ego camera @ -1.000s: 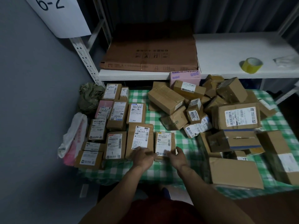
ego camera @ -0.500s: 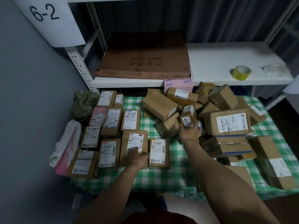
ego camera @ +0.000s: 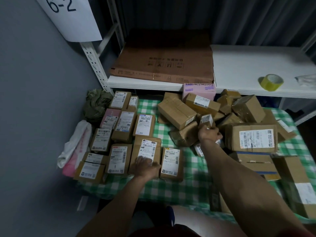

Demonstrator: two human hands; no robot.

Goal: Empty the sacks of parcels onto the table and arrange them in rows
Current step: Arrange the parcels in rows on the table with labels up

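Labelled cardboard parcels lie in neat rows on the left half of the green checked table (ego camera: pixel 159 189). My left hand (ego camera: pixel 147 166) rests flat on the front of a long labelled parcel (ego camera: pixel 147 152) in the front row, beside a smaller labelled parcel (ego camera: pixel 171 163). A loose heap of brown parcels (ego camera: pixel 177 112) covers the middle and right. My right hand (ego camera: pixel 209 133) reaches into that heap and is closed on a small box with a white label (ego camera: pixel 206 120).
A white shelf (ego camera: pixel 242 65) behind the table holds a flat brown carton (ego camera: pixel 164 60) and a roll of yellow tape (ego camera: pixel 271 82). A pink box (ego camera: pixel 199 90) leans at the shelf edge. Empty sacks (ego camera: pixel 75 147) hang off the table's left side. Large boxes (ego camera: pixel 253 138) crowd the right.
My right hand left the front-row parcel, reached forward into the heap and closed on the small white-labelled box. My left hand stayed on the front row.
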